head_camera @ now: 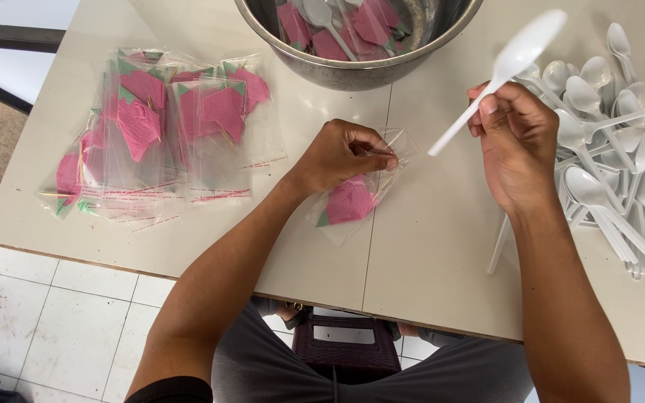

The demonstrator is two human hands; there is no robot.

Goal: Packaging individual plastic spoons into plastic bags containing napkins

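Observation:
My left hand (346,154) pinches the open end of a clear plastic sleeve (358,195) lying on the white table (427,246); a folded pink napkin with a green corner sits inside it. My right hand (515,143) holds a white plastic spoon (503,73) by the handle, bowl up and to the right, handle tip pointing toward the sleeve's mouth. The spoon is a little apart from the sleeve.
A heap of white plastic spoons (612,149) lies at the right. A pile of clear sleeves with pink napkins (160,127) lies at the left. A steel bowl (352,67) at the far middle holds packed napkins and spoons. The near table edge runs below my forearms.

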